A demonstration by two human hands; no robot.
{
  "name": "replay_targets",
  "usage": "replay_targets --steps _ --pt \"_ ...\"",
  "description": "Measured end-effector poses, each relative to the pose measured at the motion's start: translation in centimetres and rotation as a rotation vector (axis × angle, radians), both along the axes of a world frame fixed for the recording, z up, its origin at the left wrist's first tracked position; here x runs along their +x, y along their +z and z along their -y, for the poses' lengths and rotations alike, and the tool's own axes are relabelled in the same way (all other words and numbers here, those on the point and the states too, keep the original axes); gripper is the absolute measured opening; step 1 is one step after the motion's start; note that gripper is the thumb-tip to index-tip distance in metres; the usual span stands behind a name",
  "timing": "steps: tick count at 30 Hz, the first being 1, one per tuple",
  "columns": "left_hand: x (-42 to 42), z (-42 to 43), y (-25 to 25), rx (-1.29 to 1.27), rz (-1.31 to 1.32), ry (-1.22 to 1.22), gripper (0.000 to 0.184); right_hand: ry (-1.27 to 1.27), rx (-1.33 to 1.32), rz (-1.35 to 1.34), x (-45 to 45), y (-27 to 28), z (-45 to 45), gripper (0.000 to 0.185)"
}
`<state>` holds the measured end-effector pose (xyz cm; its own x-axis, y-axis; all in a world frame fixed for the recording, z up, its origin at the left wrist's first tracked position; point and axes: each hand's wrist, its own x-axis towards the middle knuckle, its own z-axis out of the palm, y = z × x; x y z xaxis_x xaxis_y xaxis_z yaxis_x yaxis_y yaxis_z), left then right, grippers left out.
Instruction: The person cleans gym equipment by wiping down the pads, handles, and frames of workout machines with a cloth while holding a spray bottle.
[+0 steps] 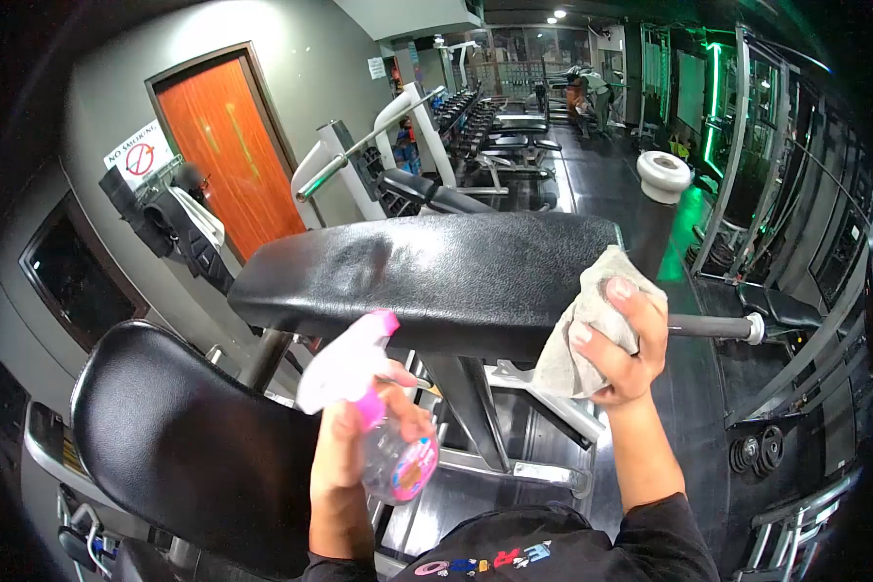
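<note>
My left hand (371, 427) is wrapped round a clear spray bottle (398, 466) with a white and pink trigger head, held upright in front of a black padded bench pad (436, 267). A grey-beige cloth (592, 335) is bunched in my right hand (630, 349), against the right end of the pad. The pad's dark leather surface shines under the lights. Nearer to me on the left stands a black padded seat (184, 436).
A metal bar end (718, 327) sticks out right of the pad. Beyond are a rack bar (369, 145), dumbbells (470, 121), a white round stool-like object (663, 177) and a person (597, 97) bending far back. An orange door (228, 145) is at left.
</note>
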<state>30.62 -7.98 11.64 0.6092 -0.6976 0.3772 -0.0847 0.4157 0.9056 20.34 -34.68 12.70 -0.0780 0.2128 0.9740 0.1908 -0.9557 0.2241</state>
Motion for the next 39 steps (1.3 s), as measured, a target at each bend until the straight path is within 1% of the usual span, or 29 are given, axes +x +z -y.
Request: replay_targets --steps 1,3,4,5,8,11,13,14,15,16,17,18,19,20,22,23,25,27,28,29,32,33,34,36,37,38,39 --pt "-0.8 0.6 0.5 0.041 -0.011 0.020 0.082 -0.004 -0.003 0.008 0.0 -0.2 0.0 0.040" --pt "-0.8 1.6 0.7 0.053 0.045 -0.039 0.079 0.044 0.041 0.037 0.1 -0.5 0.1 0.040" --pt "-1.1 1.9 0.8 0.064 0.046 -0.043 0.079 0.093 0.045 0.042 0.1 -0.6 0.2 0.039" --pt "-1.4 2.2 1.0 0.067 0.044 -0.045 0.079 0.091 0.048 0.040 0.2 -0.8 0.3 0.039" --pt "-1.7 2.9 1.4 0.090 0.012 -0.051 0.080 0.170 0.044 0.064 0.4 -0.9 0.6 0.039" --pt "-1.7 2.0 0.5 0.097 0.051 -0.055 0.082 0.173 0.052 0.068 0.2 -0.8 0.5 0.037" --pt "-1.9 1.0 -0.2 0.035 0.015 -0.017 0.085 0.155 0.033 0.071 -0.1 -0.3 0.6 0.040" --pt "-2.1 0.4 -0.5 0.037 0.058 0.112 0.090 0.134 0.022 -0.029 -0.7 0.1 0.4 0.043" --pt "-1.9 -0.4 -0.7 0.036 0.082 0.193 0.093 0.114 0.011 -0.129 -1.2 0.7 0.3 0.046" --pt "-1.4 -1.2 -0.6 0.015 0.098 0.221 0.093 0.064 -0.020 -0.220 -1.8 1.8 0.1 0.050" --pt "-0.9 -2.1 -0.5 -0.004 0.112 0.251 0.094 0.066 -0.028 -0.221 -2.4 3.1 -0.1 0.050" --pt "-0.6 -2.7 0.0 -0.008 0.121 0.286 0.095 -0.015 -0.044 -0.414 -3.0 4.3 -0.3 0.047" --pt "-1.1 -2.8 0.6 -0.024 0.079 0.394 0.095 -0.098 -0.059 -0.609 -3.4 5.3 -0.6 0.045" --pt "-0.8 -3.0 0.8 -0.047 0.058 0.398 0.096 -0.095 -0.062 -0.620 -3.6 6.5 -1.0 0.045" --pt "-0.8 -3.1 1.1 -0.083 0.032 0.403 0.096 -0.054 -0.142 -0.920 -3.0 8.4 -1.5 0.042" --pt "-0.7 -2.9 1.1 -0.083 0.021 0.405 0.096 -0.053 -0.146 -0.931 -1.8 8.7 -1.5 0.042" --pt "-0.6 -2.6 1.0 -0.071 0.093 0.305 0.095 0.069 -0.252 -0.932 1.1 9.0 -1.3 0.040" --pt "-0.7 -2.1 1.0 -0.092 0.058 0.303 0.095 0.004 -0.374 -0.961 4.2 10.1 -1.7 0.029" --pt "-0.5 -2.0 0.9 -0.069 0.073 0.247 0.095 -0.040 -0.391 -0.983 6.3 10.1 -2.1 0.025" --pt "-0.3 -1.9 0.7 -0.046 0.093 0.189 0.096 -0.085 -0.399 -1.110 8.7 10.4 -2.7 0.032" --pt "-0.3 -1.0 -0.2 -0.054 0.095 0.196 0.094 -0.212 -0.482 -1.172 14.4 11.3 -5.1 0.021" --pt "-0.3 -1.0 -0.6 -0.060 0.091 0.184 0.093 -0.214 -0.478 -1.171 15.2 11.0 -6.1 0.021" --pt "-0.8 -0.7 -1.2 -0.080 0.052 0.233 0.092 -0.267 -0.513 -1.135 15.7 10.6 -7.2 0.018" --pt "-0.6 -1.1 -2.7 -0.057 0.047 0.207 0.093 -0.356 -0.540 -1.027 15.6 9.7 -8.1 0.013" --pt "-0.6 -1.1 -3.2 -0.028 0.037 0.185 0.093 -0.356 -0.536 -1.047 14.6 9.8 -8.3 0.012" --pt "-1.4 -0.7 -3.5 -0.037 -0.028 0.209 0.096 -0.355 -0.537 -1.067 13.4 10.1 -8.1 0.012" --pt "-1.5 -0.8 -5.0 -0.047 -0.086 0.209 0.097 -0.321 -0.554 -1.052 11.5 10.6 -7.9 0.013"
